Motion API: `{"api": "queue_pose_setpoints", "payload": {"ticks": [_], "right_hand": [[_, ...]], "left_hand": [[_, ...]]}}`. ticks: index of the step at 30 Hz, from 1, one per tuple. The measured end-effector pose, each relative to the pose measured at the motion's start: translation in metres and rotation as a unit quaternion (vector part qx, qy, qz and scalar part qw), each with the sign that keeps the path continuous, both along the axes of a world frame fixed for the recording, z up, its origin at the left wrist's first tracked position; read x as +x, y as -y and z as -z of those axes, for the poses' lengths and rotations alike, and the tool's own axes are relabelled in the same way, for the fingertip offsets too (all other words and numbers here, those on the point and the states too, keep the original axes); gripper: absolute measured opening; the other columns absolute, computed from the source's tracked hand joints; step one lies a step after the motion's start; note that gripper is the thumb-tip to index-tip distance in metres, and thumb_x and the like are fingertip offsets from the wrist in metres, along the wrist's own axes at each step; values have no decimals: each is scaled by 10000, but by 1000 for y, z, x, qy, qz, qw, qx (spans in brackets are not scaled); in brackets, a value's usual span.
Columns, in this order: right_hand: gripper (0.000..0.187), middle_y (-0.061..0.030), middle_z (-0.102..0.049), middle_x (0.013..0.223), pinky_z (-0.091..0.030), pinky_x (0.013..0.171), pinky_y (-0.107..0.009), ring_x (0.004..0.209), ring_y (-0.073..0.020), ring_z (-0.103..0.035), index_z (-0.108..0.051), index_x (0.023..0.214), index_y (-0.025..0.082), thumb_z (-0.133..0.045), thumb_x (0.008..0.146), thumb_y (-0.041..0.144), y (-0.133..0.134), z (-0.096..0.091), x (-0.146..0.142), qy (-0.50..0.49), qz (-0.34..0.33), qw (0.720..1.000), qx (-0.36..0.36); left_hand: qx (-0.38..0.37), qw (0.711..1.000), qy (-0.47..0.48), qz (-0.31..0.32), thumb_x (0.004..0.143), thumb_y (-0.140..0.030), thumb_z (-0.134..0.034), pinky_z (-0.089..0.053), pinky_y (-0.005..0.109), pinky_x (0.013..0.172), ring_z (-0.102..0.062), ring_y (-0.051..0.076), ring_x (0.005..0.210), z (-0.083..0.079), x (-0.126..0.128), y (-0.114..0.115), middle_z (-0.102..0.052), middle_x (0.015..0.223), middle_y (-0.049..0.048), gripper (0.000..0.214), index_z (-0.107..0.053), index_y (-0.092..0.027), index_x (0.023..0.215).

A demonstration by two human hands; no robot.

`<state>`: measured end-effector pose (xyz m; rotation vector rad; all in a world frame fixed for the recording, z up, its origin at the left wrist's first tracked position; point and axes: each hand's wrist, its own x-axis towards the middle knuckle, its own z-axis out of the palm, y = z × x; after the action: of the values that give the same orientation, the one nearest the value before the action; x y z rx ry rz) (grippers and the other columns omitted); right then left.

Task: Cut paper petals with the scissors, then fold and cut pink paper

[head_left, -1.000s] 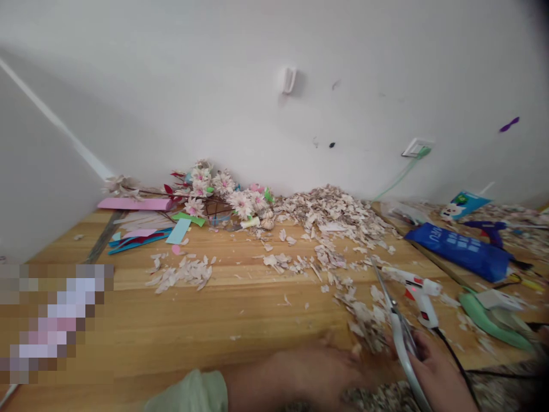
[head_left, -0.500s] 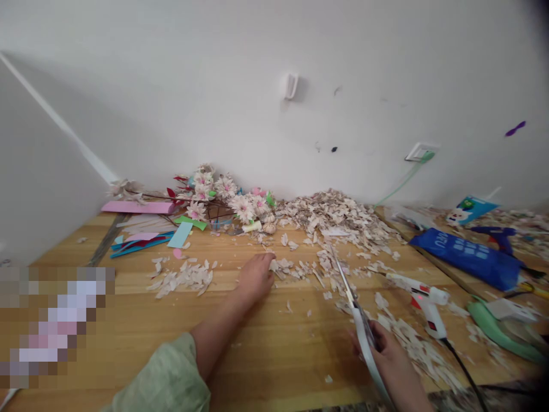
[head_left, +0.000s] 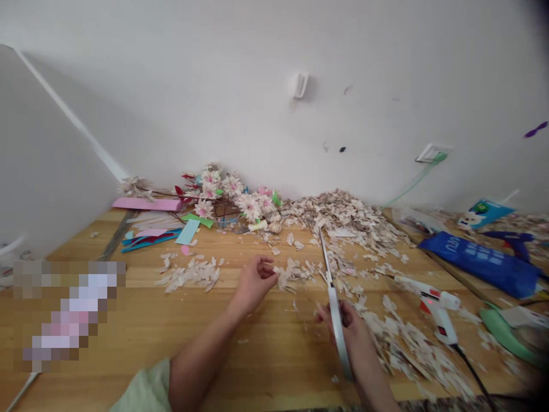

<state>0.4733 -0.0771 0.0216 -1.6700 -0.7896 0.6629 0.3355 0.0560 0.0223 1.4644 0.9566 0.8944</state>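
My left hand (head_left: 256, 284) is over the middle of the wooden table, fingers curled and thumb drawn in beside a small heap of pale petals (head_left: 295, 271). Whether a petal sits between its fingertips I cannot make out. In my right hand (head_left: 352, 329) is a pair of scissors (head_left: 335, 323), the long blades pointing up and away toward the big petal pile (head_left: 343, 214). The thumb and finger of that hand reach out left of the white handle. Another small petal heap (head_left: 193, 274) lies left of my left hand.
Artificial flower branches (head_left: 231, 194) lie against the wall, near pink paper strips (head_left: 148, 204). At right are a white glue gun (head_left: 433, 303) with a black cord, a blue packet (head_left: 480, 262) and a green curved object (head_left: 510, 337). Loose petals (head_left: 416, 343) cover the front right.
My right hand has moved left with the scissors, closer to my left hand, and the blades stand more upright. My left hand has turned slightly, showing thumb and fingers. The view has shifted a little left.
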Motion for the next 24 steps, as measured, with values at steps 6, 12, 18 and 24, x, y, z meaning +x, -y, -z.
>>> {"api": "queue_pose_setpoints", "payload": {"ticks": [6, 12, 18, 24], "right_hand": [[484, -56, -686, 959, -508, 722, -349, 795, -230, -647, -494, 947, 227, -728, 560, 398, -19, 1, -32, 28, -32, 999, 28], [407, -17, -684, 889, -485, 743, -329, 775, -214, -644, -517, 953, 238, -722, 602, 270, -15, -1, -47, 16, -21, 999, 43], [350, 58, -587, 612, -445, 498, -242, 530, -139, -553, -478, 766, 233, -738, 573, 365, -22, -1, -43, -54, 29, 995, 82], [362, 139, -370, 397, -226, 285, -174, 276, -53, -294, -482, 751, 220, -708, 605, 462, -21, -6, -44, -137, -5, 989, 63]], "left_hand": [[-137, 983, 124, 12, 547, -222, -721, -501, 298, 615, -590, 127, 589, -12, -11, 31, -549, 636, -46, 373, -494, -168, 839], [-108, 985, 127, -36, 523, -104, -681, -430, 221, 565, -548, 95, 565, -18, -14, 43, -549, 608, -53, 322, -509, -170, 787], [-101, 986, 126, -42, 504, -95, -685, -423, 211, 547, -524, 78, 550, -19, -18, 48, -533, 638, -63, 383, -530, -176, 846], [-206, 962, 181, 11, 448, -188, -793, -488, 278, 583, -559, 114, 556, -19, -26, 49, -574, 590, -49, 505, -504, -172, 862]]}}
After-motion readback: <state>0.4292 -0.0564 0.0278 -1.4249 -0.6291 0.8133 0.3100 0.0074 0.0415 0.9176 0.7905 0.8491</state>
